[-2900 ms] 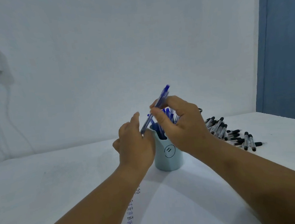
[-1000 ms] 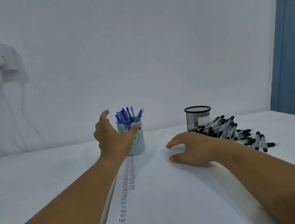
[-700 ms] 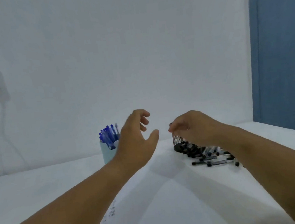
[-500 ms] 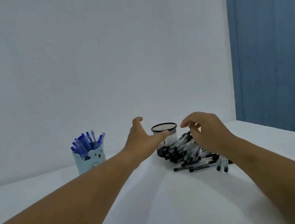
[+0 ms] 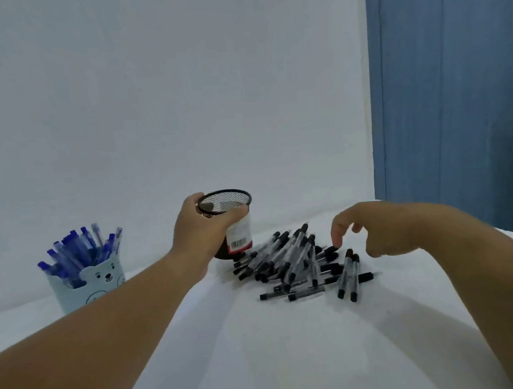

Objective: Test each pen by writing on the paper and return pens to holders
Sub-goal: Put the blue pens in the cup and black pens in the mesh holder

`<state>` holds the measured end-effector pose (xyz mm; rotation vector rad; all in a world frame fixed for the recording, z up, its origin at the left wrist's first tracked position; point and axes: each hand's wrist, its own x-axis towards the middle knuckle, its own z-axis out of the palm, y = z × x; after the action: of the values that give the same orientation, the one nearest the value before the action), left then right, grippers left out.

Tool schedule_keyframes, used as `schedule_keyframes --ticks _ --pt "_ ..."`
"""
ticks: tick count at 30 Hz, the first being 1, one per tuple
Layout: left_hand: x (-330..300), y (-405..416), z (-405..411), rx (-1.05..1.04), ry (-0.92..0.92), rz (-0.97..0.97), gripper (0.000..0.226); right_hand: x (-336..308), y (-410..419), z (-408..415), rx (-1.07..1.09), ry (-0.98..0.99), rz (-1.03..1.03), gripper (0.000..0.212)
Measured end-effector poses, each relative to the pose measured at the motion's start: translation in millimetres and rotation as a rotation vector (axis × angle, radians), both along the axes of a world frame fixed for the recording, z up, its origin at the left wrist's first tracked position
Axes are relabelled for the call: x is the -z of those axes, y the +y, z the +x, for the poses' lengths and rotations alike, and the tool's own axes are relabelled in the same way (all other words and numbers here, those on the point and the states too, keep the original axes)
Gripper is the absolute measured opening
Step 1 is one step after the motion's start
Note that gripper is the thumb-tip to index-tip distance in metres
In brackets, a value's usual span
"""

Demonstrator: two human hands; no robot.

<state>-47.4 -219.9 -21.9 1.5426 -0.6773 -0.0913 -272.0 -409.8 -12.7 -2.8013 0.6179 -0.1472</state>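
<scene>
My left hand (image 5: 204,230) grips the black mesh pen holder (image 5: 230,210) around its side, thumb across the front near the white barcode label. The holder stands behind a loose pile of several black-capped pens (image 5: 298,265) on the white table. My right hand (image 5: 376,230) hovers just above the right side of the pile, fingers loosely curled downward and holding nothing. A light blue bear-faced holder (image 5: 92,283) at the left is packed with several blue pens (image 5: 80,253).
The white table (image 5: 264,364) runs up to a plain white wall. A blue door (image 5: 451,93) stands at the right behind the table corner. The written paper is hard to make out under my arms.
After slotting a blue pen into the bear holder, my view swung right. My left hand reached over and took hold of the mesh holder; my right hand moved over the black pens.
</scene>
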Motion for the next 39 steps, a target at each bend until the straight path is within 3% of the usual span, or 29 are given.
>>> schedule_keyframes --ticks 4,9,12,16,23,29,33,36,39 --pt "1.4 22.2 0.8 0.004 -0.007 0.013 0.085 3.6 11.1 2.4 -0.041 0.1 0.0 0.057" --pt "16.9 35.4 -1.1 0.012 0.088 0.027 0.083 13.3 34.7 31.2 -0.006 -0.354 0.053 0.048" --pt "18.5 41.0 -4.6 -0.016 0.106 -0.039 0.082 12.3 53.2 65.7 -0.13 -0.414 0.028 0.044" --pt "18.3 49.8 -4.3 -0.048 0.088 -0.1 0.088 -0.7 55.9 117.2 -0.155 -0.217 -0.001 0.053" --pt "20.9 64.0 -9.5 -0.103 -0.037 -0.015 0.094 1.8 70.6 181.5 -0.243 0.059 -0.201 0.066" --pt "39.1 81.5 -19.8 -0.164 -0.198 0.027 0.096 1.6 68.5 207.8 -0.293 -0.004 -0.316 0.047" --pt "45.6 85.7 -19.6 -0.169 -0.272 0.03 0.099 -7.8 53.2 211.5 -0.335 -0.204 -0.298 0.009" --pt "48.9 86.7 -18.8 -0.176 -0.298 0.03 0.1 -8.5 49.8 205.1 -0.306 -0.16 -0.257 0.012" --pt "51.3 86.5 -16.4 -0.178 -0.298 0.027 0.1 -4.0 53.2 194.6 -0.302 0.006 -0.168 0.018"
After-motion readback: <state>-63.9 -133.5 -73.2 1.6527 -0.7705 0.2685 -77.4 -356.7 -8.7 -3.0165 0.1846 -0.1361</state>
